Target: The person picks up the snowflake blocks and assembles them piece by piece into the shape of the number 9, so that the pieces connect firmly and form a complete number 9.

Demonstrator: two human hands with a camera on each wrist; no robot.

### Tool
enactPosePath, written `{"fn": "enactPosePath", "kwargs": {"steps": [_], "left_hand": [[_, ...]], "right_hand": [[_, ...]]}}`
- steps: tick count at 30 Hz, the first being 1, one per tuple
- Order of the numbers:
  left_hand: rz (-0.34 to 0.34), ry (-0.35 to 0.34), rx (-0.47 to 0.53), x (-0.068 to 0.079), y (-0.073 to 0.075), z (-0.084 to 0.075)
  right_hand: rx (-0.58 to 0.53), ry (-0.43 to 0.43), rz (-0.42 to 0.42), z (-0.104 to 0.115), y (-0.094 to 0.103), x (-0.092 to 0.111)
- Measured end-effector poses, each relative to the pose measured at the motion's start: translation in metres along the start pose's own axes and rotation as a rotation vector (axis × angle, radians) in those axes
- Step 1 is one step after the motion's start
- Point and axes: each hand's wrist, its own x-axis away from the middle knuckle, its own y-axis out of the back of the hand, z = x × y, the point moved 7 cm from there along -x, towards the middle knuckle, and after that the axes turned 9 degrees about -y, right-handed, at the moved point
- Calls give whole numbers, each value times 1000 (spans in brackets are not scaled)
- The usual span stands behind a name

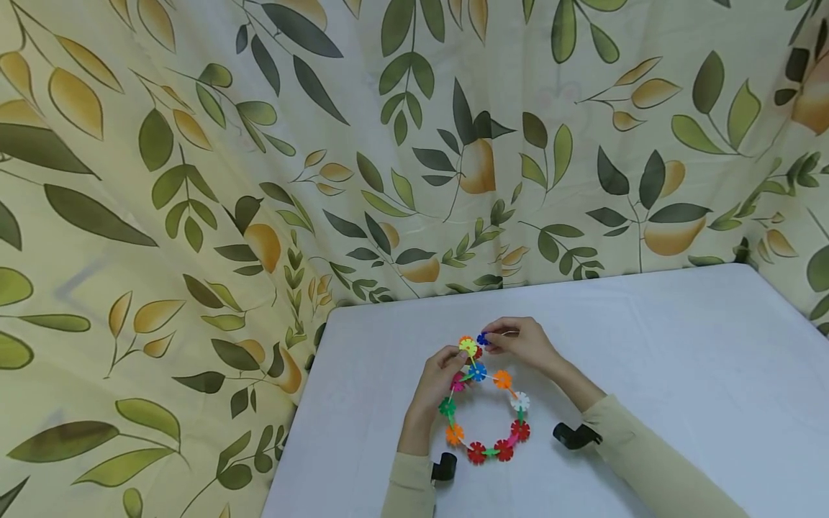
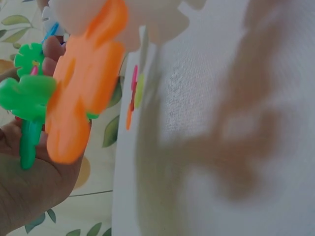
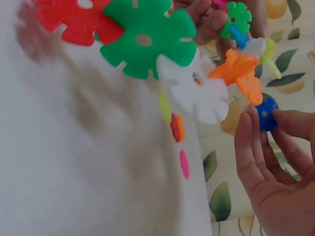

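Observation:
A ring of slotted plastic flower discs (image 1: 504, 450), in red, green, orange, white, pink and blue, hangs below my left hand (image 1: 430, 385). That hand grips the ring near its upper left, with finger and thumb by a yellow disc (image 1: 468, 347). My right hand (image 1: 521, 338) pinches a dark blue disc (image 3: 267, 113) between thumb and fingers. In the right wrist view, the blue disc sits right beside an orange disc (image 3: 238, 71) of the chain. A large orange disc (image 2: 86, 93) and a green one (image 2: 29, 93) partly cover my left hand in the left wrist view.
Several loose discs, among them a pink one (image 3: 184, 164) and a yellow-green one (image 3: 164, 105), lie on the white table (image 1: 680, 374) behind the ring. Black devices (image 1: 444, 467) are at both wrists. A leaf-print curtain (image 1: 388, 144) hangs behind and left of the table.

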Motion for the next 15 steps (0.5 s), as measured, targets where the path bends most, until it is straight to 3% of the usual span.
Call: {"fn": "enactPosePath", "kwargs": {"steps": [10,15], "left_hand": [[-19,-34,-35,-4,-2,-2],[0,-46,-4,-3,-5,-3]], "right_hand": [[37,80,-10,19,0,9],[39,84,-16,24,3,8]]}}
